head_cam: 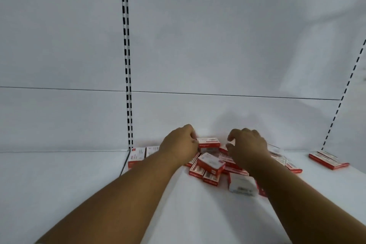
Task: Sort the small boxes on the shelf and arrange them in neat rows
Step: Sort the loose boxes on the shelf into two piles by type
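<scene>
One head-worn view, close in, faces forward and down onto a white shelf (79, 184); back panel (217, 35) fills the upper frame (wide-angle bend).

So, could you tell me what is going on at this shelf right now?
A person is sorting a jumbled pile of small red and white boxes on a white shelf. The left hand holds one box at the back of the pile, while the right hand hovers over the pile with curled fingers. A few boxes stand by the upright at the left, and one long box lies apart at the right.

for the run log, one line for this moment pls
left hand: grips top box | right hand: over pile, empty | rows: unfinished
</scene>
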{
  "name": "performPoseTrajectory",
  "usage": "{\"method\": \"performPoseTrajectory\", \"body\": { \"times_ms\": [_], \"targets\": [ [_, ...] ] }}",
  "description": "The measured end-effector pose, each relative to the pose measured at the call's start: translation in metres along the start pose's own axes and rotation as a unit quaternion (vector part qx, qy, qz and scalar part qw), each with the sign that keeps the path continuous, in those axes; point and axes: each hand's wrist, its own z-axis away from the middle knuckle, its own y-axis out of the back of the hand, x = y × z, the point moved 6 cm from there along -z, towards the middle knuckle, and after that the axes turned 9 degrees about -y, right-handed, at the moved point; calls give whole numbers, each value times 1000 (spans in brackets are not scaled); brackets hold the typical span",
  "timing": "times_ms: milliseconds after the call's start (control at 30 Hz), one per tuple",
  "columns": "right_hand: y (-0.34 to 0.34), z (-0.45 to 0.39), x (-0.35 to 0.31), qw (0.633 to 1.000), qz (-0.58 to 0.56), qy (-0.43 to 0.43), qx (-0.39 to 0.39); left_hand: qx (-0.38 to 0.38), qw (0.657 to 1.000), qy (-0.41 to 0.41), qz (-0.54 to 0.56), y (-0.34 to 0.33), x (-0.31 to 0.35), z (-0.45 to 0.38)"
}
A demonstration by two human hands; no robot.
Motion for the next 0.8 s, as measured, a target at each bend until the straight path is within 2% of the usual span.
{"method": "performPoseTrajectory", "body": {
  "times_ms": [133,300,400,633,700,800],
  "targets": [
    [-12,-14,27,993,80,33,-83,-33,996,79,-27,-20,13,-17],
    [-16,-19,31,989,66,106,-76,-38,991,129,8,-38,28,-20],
    [-15,-22,32,987,43,133,-75,2,986,159,44,-38,30,-15],
    [-16,-25,16,969,24,193,-150,87,979,160,88,-23,37,3],
    [-13,-23,14,970,-44,180,-156,118,974,174,89,-16,34,7],
    [-3,-19,22,956,-234,83,-158,174,954,198,143,-5,30,14]
  ]
}}
